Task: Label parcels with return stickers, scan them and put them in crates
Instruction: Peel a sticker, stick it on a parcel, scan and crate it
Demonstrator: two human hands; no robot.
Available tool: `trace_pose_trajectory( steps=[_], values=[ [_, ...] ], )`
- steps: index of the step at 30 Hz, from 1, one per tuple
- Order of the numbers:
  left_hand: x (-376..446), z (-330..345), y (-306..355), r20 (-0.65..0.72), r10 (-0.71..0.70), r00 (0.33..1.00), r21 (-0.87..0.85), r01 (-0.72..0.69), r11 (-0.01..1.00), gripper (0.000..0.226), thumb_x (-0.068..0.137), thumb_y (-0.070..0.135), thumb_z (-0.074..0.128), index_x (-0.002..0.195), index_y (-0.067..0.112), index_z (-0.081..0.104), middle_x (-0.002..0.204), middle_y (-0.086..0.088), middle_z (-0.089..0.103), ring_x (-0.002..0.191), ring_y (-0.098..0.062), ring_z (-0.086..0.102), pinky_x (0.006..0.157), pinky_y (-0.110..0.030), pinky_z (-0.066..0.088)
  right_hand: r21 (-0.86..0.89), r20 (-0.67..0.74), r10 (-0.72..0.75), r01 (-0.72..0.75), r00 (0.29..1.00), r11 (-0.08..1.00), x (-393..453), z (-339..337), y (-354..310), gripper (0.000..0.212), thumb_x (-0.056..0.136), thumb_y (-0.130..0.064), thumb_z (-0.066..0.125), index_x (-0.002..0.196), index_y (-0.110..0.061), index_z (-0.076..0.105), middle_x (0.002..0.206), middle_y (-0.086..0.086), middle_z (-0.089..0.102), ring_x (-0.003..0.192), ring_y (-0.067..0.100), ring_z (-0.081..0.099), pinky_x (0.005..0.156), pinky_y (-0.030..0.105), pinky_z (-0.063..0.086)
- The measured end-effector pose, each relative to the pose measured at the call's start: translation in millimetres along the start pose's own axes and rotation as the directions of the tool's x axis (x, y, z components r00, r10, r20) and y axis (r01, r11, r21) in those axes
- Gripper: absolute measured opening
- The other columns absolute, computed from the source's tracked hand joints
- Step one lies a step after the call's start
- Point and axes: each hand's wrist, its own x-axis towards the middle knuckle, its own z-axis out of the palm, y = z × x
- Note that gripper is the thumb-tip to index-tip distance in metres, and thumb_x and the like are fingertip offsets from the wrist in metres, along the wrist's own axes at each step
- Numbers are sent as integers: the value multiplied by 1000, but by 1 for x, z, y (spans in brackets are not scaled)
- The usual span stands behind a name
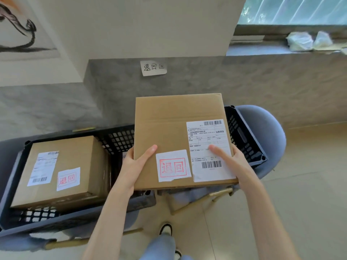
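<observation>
You have 1 view only, from your head: it looks forward and steeply down, close over the held parcel (180, 141) and crates (120, 139), toward the wall (244, 81).

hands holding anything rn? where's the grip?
Yes: both hands hold one cardboard parcel by its near corners, left hand at the near-left corner, right hand at the near-right, thumb on the shipping label.

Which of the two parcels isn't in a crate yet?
The larger parcel, held by both hands over the right crate; the smaller parcel already lies inside the left crate.
</observation>
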Motion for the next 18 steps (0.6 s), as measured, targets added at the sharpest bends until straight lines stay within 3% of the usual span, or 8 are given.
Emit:
trace_pose_trajectory(
  steps=[3, 8, 11, 18],
  values=[
    [27, 12, 7, 25, -17, 1000, -20, 18, 1000, 77, 65, 56, 71, 129, 26, 41, 110, -2, 62, 98, -20, 62, 77, -35, 50, -18, -20, -5, 5, 1000, 1000, 24, -4, -7, 47, 78, -36, 75, 117, -24, 54, 98, -2, 72, 77, 11, 72, 55, 20, 54],
    [71, 36, 11, 54, -51, 997, -38, 53, 998, 60, 78, 48, 70, 125, 28, 39, 110, 0, 61, 96, -16, 61, 66, -29, 47, -42, -24, 11, -12, 1000, 999, 72, -13, -7, 34, 79, -34, 74, 106, -28, 55, 98, -1, 72, 76, 11, 72, 56, 21, 55],
    [100, 51, 6, 67, -89, 994, -42, 92, 995, 65, 75, 49, 72, 128, 28, 40, 113, -1, 63, 100, -18, 63, 76, -34, 53, -41, -23, 34, -35, 999, 999, 104, -20, 1, 27, 80, -32, 74, 98, -31, 54, 96, -3, 71, 76, 11, 71, 57, 22, 54],
    [164, 91, -27, 54, -182, 982, -42, 185, 982, 70, 78, 47, 72, 136, 25, 38, 114, 0, 63, 99, -17, 63, 79, -34, 53, -62, 25, 99, -97, 995, 993, 188, -40, 36, 44, 80, -32, 74, 119, -22, 55, 99, 0, 72, 74, 12, 72, 55, 22, 55]
  ],
)
